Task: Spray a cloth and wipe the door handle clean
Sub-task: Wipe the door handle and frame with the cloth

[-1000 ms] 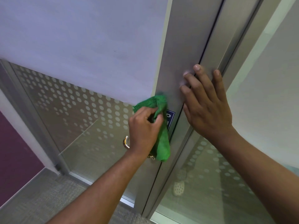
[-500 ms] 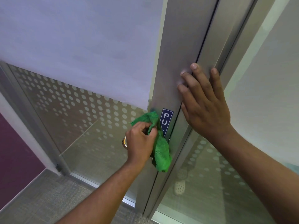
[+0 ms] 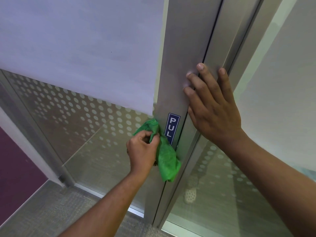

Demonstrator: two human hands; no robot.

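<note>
Wiping at the door handle with the green cloth, so the cleaning step itself looks to be in hand; no spray bottle in view. Left hand curled shut around the bunched upper part of the cloth, thumb and fingers pinching the fabric, loose tail hanging down just beside the seam of the door frame. Handle almost wholly hidden behind that hand and the cloth, hence no telling how much of it is wrapped or how clean it is. Right hand spread flat, fingers fanned, palm pressed against the metal frame above and to the right of the blue PULL sticker, holding nothing, apparently bracing the door. Cloth touching the frame just left of the sticker, its lower fold covering the sticker's bottom end.

Next move, as a judgement only: working the cloth along and around the handle, including the underside and the base plate, with the grip kept firm enough that the tail does not slip free. Steady pressure from the bracing hand likely needed so the door does not swing under the rubbing.
</note>
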